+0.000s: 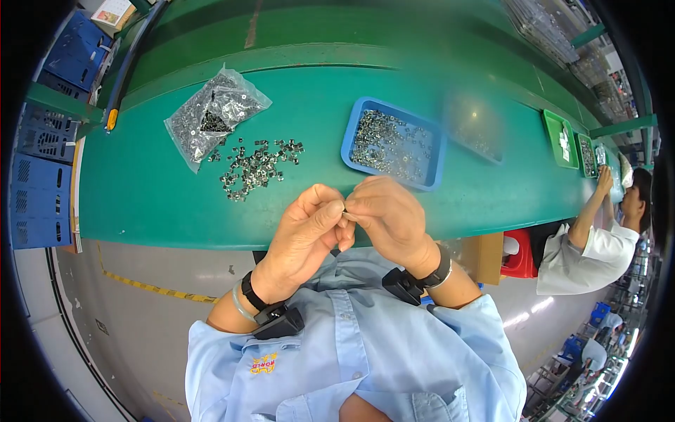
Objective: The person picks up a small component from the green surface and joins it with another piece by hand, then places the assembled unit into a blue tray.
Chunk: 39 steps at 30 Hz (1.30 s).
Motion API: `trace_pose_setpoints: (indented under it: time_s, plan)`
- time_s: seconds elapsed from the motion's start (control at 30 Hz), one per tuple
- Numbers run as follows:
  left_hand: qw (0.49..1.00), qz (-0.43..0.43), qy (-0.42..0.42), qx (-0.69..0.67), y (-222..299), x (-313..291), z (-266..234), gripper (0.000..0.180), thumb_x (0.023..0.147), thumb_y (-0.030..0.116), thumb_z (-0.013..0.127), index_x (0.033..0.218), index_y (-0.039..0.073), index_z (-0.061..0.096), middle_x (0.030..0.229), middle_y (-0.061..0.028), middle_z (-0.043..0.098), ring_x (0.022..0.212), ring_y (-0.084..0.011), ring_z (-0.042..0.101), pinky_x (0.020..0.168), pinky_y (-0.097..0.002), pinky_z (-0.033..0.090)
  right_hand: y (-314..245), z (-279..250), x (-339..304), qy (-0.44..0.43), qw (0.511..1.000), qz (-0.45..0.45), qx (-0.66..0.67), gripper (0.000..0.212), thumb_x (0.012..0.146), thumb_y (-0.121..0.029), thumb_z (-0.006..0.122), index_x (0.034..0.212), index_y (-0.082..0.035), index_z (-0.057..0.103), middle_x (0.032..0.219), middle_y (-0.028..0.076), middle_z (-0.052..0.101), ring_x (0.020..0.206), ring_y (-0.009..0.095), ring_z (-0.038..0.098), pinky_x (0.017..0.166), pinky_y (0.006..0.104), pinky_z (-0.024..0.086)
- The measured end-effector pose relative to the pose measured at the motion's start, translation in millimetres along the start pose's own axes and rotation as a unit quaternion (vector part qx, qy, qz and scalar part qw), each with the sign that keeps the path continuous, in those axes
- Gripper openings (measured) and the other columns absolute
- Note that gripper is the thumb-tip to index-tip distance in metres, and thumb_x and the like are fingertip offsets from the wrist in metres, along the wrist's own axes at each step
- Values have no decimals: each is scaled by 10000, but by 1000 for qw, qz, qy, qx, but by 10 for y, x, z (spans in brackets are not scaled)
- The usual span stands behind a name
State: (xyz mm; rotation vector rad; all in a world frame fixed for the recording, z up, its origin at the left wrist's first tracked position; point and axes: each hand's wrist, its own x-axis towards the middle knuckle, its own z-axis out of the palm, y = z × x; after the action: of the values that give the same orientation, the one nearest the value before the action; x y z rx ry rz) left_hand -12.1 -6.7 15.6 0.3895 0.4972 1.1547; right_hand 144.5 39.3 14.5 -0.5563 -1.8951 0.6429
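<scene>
My left hand (309, 228) and my right hand (388, 214) meet just over the front edge of the green table, fingertips pinched together. Between them sits a tiny dark piece, mostly covered by the fingers and too small to name. Beyond my left hand lies a loose pile of small shiny metal parts (254, 167). Behind the pile rests a clear plastic bag (214, 116) full of similar small parts, its near side by the pile. A blue tray (346, 144) past my right hand holds many more small metal parts, spread over its bottom.
Green trays (560, 141) stand at the table's right end, near a co-worker (590, 246) in a white top. Blue crates (42, 200) are stacked on the left. A red stool (519, 254) and a cardboard box (485, 257) stand below the table's edge. A haze blurs the upper right.
</scene>
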Motion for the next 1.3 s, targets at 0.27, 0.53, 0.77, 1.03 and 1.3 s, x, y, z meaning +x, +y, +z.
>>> trace_pose_setpoints:
  time_s: [0.27, 0.53, 0.77, 1.03, 1.3]
  plan:
    - [998, 8, 29, 56, 51, -2, 59, 150, 931, 199, 548, 924, 50, 538, 774, -42, 568, 665, -135, 528, 584, -267, 430, 26, 15, -69, 10, 998, 58, 26, 154, 749, 13, 678, 877, -32, 605, 836, 97, 623, 749, 242, 598, 701, 340, 486]
    - [997, 9, 33, 63, 64, -16, 97, 156, 933, 200, 546, 936, 44, 544, 754, -31, 560, 676, -130, 536, 584, -263, 431, -16, 25, -100, 31, 984, 144, 98, 132, 774, 18, 664, 878, -38, 606, 852, 89, 629, 795, 223, 594, 702, 317, 481]
    - [998, 2, 37, 56, 45, -11, 89, 138, 923, 183, 562, 928, 45, 552, 748, -29, 561, 665, -126, 534, 579, -260, 431, -23, 17, -107, 28, 983, 149, 99, 131, 778, 13, 666, 880, -40, 602, 856, 86, 630, 805, 220, 592, 707, 320, 482]
    - [998, -9, 41, 46, 57, -10, 90, 132, 920, 179, 567, 914, 47, 555, 736, -29, 564, 654, -125, 535, 576, -260, 431, 4, 5, -108, 14, 987, 133, 84, 131, 780, -4, 673, 881, -45, 600, 848, 82, 632, 801, 222, 591, 715, 328, 483]
    - [997, -13, 45, 55, 68, -13, 86, 129, 920, 178, 567, 913, 49, 554, 725, -31, 568, 651, -123, 535, 570, -251, 427, 5, -8, -104, 7, 987, 136, 88, 118, 787, -23, 671, 878, -48, 600, 841, 83, 634, 788, 224, 595, 737, 336, 488]
